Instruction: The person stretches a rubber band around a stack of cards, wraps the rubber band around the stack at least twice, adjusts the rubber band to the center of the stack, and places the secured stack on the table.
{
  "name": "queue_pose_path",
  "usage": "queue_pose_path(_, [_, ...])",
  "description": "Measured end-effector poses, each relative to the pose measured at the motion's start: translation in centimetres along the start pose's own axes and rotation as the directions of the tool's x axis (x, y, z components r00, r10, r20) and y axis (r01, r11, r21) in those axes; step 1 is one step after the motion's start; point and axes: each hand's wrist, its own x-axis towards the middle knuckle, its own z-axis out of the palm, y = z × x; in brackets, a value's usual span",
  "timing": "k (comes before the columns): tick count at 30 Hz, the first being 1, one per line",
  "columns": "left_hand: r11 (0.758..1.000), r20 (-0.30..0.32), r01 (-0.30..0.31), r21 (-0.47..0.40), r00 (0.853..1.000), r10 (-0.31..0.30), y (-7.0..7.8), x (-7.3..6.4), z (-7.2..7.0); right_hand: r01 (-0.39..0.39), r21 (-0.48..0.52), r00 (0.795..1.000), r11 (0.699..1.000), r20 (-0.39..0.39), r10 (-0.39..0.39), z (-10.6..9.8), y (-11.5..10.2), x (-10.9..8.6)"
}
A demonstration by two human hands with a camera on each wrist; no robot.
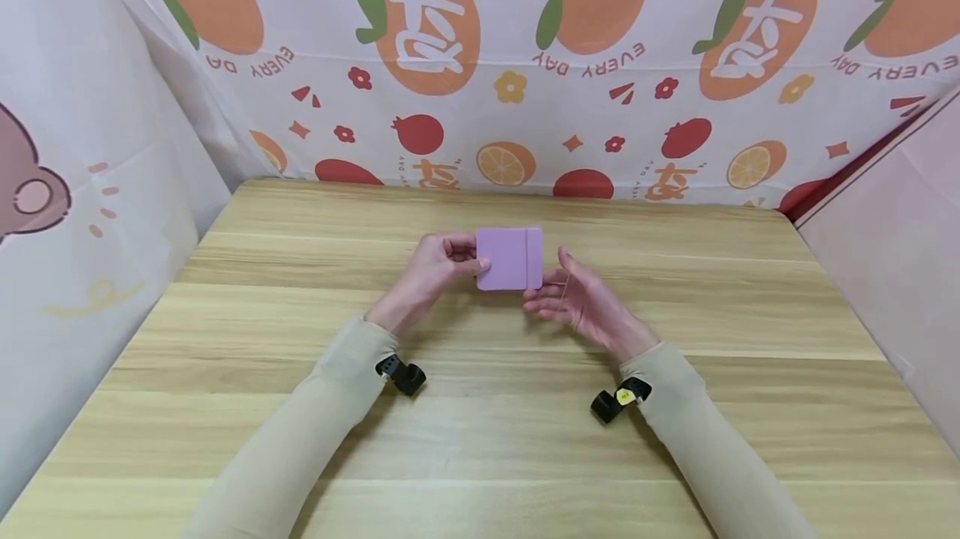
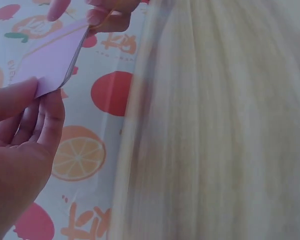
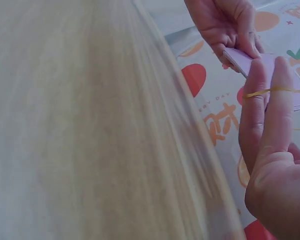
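A small purple notebook [image 1: 501,259] with a vertical strap near its right side is held above the table. My left hand [image 1: 429,271] pinches its left edge, thumb on the front cover and the other fingers behind. Close by the notebook's lower right corner is my right hand [image 1: 588,304], fingers extended and thumb spread upward. A thin yellow rubber band [image 3: 257,94] loops around the right hand's fingers and stretches across toward the thumb. In the left wrist view, the notebook's thin edge shows, and the right fingertips overlap its far end.
The wooden table [image 1: 480,439] stretches beneath both hands. A fruit-print curtain [image 1: 465,122] hangs along its back edge, with pale cloth [image 1: 90,189] on the left and a pale panel [image 1: 900,272] on the right. Each sleeve carries a black wrist camera [image 1: 408,378].
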Motion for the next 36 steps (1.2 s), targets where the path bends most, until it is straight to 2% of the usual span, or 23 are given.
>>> queue_pose_path(4, [0.995, 0.035, -0.036, 0.089, 0.999, 0.033, -0.1, 0.1, -0.4, -0.014, -0.020, 0.999, 1.000, 0.036, 0.015, -0.1, 0.1, 0.1])
queue_pose_path(7, [0.972, 0.096, -0.121, 0.200, 0.990, 0.103, -0.2, 0.1, -0.8, -0.035, -0.015, 0.998, 0.999, 0.057, 0.036, -0.1, 0.1, 0.2])
queue_pose_path(9, [0.944, 0.156, -0.194, 0.266, 0.975, 0.156, -0.1, 0.0, -1.0, -0.051, -0.003, 0.997, 0.999, 0.065, 0.051, -0.1, 0.2, 0.3])
queue_pose_path(13, [0.898, 0.258, -0.298, 0.325, 0.941, 0.219, 0.2, 0.0, -1.0, -0.058, 0.031, 0.994, 0.998, 0.089, 0.055, 0.2, 0.2, 0.3])
queue_pose_path(18, [0.858, 0.318, -0.356, 0.369, 0.916, 0.244, 0.6, -0.2, -0.8, -0.065, 0.043, 0.993, 0.997, 0.098, 0.060, 0.7, 0.2, 0.3])
queue_pose_path(24, [0.791, 0.368, -0.436, 0.430, 0.885, 0.287, 1.2, -0.5, -0.2, -0.062, -0.032, 0.997, 0.998, 0.041, 0.063, 1.2, 0.3, 0.3])
queue_pose_path(27, [0.783, 0.366, -0.450, 0.429, 0.879, 0.304, 1.1, -0.5, 0.0, -0.055, -0.043, 0.998, 0.998, -0.005, 0.055, 1.3, 0.3, 0.3])
queue_pose_path(31, [0.796, 0.344, -0.438, 0.417, 0.887, 0.308, 0.8, -0.5, 0.1, -0.058, -0.019, 0.997, 0.998, -0.051, 0.057, 1.3, 0.3, 0.3])
queue_pose_path(36, [0.790, 0.324, -0.445, 0.422, 0.888, 0.327, 0.5, -0.4, 0.3, -0.083, -0.018, 0.992, 0.996, -0.097, 0.081, 1.2, 0.3, 0.3])
